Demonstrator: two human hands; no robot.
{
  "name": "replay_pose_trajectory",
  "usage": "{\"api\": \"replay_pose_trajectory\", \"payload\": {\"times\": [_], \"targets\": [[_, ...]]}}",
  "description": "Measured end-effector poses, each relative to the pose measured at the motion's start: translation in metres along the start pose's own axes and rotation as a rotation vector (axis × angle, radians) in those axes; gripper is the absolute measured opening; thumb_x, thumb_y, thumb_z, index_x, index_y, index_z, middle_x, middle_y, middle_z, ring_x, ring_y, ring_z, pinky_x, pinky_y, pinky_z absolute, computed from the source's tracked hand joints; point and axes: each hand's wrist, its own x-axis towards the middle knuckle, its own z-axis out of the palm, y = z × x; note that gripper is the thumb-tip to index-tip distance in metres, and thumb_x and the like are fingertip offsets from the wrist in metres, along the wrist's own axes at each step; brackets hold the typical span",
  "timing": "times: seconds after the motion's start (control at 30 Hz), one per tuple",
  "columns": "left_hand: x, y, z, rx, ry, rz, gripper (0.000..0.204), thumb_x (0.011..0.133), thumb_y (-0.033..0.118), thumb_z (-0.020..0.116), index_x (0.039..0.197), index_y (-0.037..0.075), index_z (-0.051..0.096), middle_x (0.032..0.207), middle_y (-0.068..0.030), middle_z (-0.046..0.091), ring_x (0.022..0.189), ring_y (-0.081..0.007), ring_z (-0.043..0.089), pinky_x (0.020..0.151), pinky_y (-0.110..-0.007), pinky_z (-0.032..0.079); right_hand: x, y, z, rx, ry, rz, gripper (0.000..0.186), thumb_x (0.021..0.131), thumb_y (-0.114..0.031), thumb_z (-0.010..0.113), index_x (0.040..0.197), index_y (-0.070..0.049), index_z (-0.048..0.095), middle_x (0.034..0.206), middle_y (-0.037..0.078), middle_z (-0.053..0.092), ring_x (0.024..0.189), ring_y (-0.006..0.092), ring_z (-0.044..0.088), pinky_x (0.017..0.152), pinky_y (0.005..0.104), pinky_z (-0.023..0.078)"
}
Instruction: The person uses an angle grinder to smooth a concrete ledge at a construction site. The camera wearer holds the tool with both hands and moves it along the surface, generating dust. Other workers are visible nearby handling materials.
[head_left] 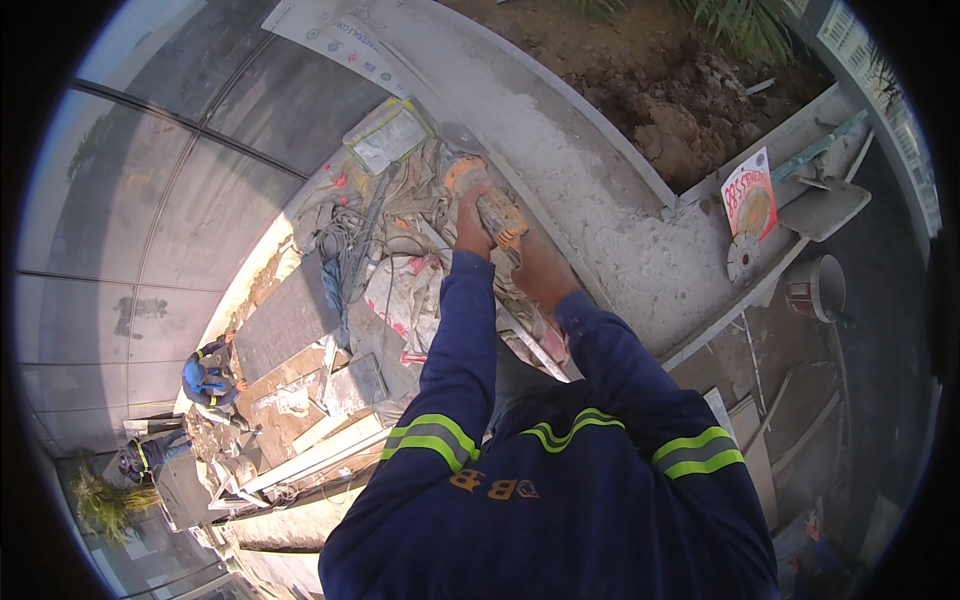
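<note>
Both arms reach forward in dark blue sleeves with reflective bands. Between my hands is a dusty orange power tool that looks like an angle grinder [503, 217]. My left hand [472, 225] is wrapped round its body close to the head, while my right hand [542, 272] grips its rear end. The disc side of the tool cannot be made out. Under and beside it lie crumpled, dusty sacks and sheeting [405, 290], along with a coil of grey cable [345, 238]. A yellow-edged box-like object [390, 137] rests beyond them.
A concrete ledge [600, 190] runs along the right, bearing two cutting discs [743, 258], a red-and-white card [748, 185] and a flat float [825, 210]. Beside it stands a bucket [818, 288]. At left, one person [205, 380] crouches by a large dark slab [285, 322]; another [150, 455] is behind.
</note>
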Motion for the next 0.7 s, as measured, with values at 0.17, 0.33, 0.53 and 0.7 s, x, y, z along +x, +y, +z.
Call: {"api": "replay_pose_trajectory", "payload": {"times": [0.17,0.33,0.53,0.7], "targets": [[-0.025,-0.006,0.012,0.022,-0.04,0.044,0.034,0.085,0.021,0.068,0.112,0.003,0.06,0.091,-0.0155,0.066,0.08,-0.0333,0.068,0.073,-0.048,0.058,-0.008,0.012,0.004,-0.035,0.022,-0.068,0.036,0.083,-0.009,0.065,0.11,0.005,0.047,0.093,0.032,0.07,0.091,0.0474,0.07,0.082,0.0548,0.054],[-0.031,-0.009,0.006,0.015,-0.058,0.052,0.032,0.085,0.022,0.067,0.11,0.002,0.061,0.092,-0.0151,0.067,0.08,-0.0325,0.069,0.073,-0.048,0.058,-0.021,0.005,-0.005,-0.031,-0.001,-0.054,0.035,0.083,-0.009,0.064,0.11,0.005,0.046,0.092,0.032,0.07,0.088,0.0479,0.07,0.08,0.0554,0.054],[-0.024,-0.012,0.001,0.011,-0.025,0.017,0.031,0.085,0.022,0.067,0.108,0.002,0.062,0.091,-0.0156,0.068,0.08,-0.0329,0.069,0.073,-0.047,0.059,-0.022,0.001,-0.009,-0.045,-0.014,-0.019,0.034,0.083,-0.009,0.063,0.11,0.004,0.047,0.091,0.031,0.07,0.088,0.0479,0.07,0.08,0.0553,0.054],[-0.013,-0.009,-0.002,0.01,-0.049,-0.002,0.033,0.085,0.021,0.068,0.11,0.002,0.059,0.092,-0.0178,0.067,0.08,-0.0349,0.069,0.074,-0.049,0.059,-0.016,0.005,-0.004,-0.019,0.027,-0.058,0.034,0.083,-0.008,0.064,0.109,0.003,0.046,0.09,0.03,0.07,0.088,0.0481,0.07,0.08,0.0549,0.054]]}}
